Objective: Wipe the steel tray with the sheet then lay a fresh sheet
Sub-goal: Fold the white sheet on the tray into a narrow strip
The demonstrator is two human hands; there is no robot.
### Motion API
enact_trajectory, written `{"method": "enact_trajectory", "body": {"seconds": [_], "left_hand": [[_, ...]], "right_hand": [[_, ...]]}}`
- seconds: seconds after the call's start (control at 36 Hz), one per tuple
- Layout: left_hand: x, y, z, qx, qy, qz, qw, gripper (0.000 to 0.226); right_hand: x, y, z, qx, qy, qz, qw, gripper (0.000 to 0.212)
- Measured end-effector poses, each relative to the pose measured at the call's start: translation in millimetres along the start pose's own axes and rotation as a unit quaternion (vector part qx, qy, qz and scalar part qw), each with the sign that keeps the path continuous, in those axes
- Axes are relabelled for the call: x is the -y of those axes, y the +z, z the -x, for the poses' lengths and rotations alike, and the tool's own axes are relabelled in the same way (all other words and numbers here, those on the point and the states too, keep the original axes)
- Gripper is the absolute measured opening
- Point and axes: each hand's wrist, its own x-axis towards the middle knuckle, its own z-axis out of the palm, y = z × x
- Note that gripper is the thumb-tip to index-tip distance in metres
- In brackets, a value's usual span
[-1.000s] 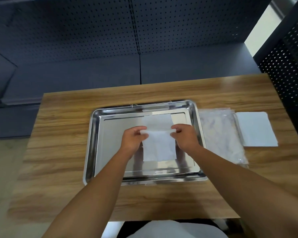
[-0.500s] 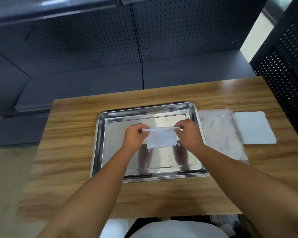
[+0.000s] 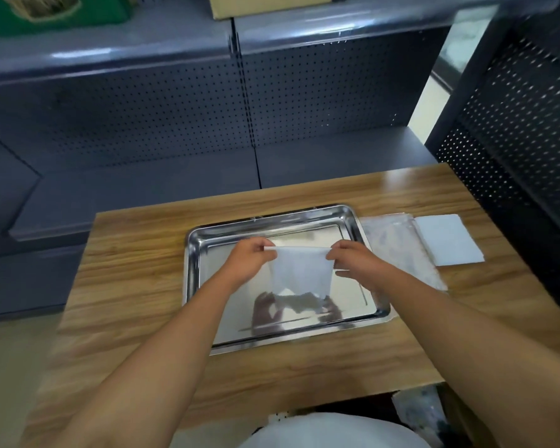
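Both hands: up over the middle of the frame, holding one white sheet (image 3: 299, 271) stretched between them
Left hand (image 3: 248, 258): pinching the sheet's top left corner
Right hand (image 3: 353, 260): pinching the top right corner
Sheet: hangs down loose, off the steel tray (image 3: 204, 240), reflected in its shiny floor
Tray: flat on the wooden table (image 3: 136, 253), centre frame
Right of tray: clear plastic bag (image 3: 398, 244), then a white stack of sheets (image 3: 446, 239)

Count: one steel tray (image 3: 193, 253), one held sheet (image 3: 299, 270), one clear packet (image 3: 398, 244), one white sheet stack (image 3: 448, 239), two hands.
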Motion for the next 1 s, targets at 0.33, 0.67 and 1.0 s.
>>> {"method": "enact_trajectory", "body": {"seconds": [0.33,0.67,1.0], "left_hand": [[-11,-2,29,0.124,-0.090,0.323,0.934,0.008],[45,6,56,0.170,-0.185,0.350,0.903,0.038],[46,12,55,0.106,-0.153,0.170,0.968,0.046]], "right_hand": [[-4,15,45,0.115,0.013,-0.301,0.947,0.046],[-71,44,58,0.207,0.039,-0.313,0.926,0.044],[-67,60,49,0.029,0.078,-0.127,0.988,0.047]]}}
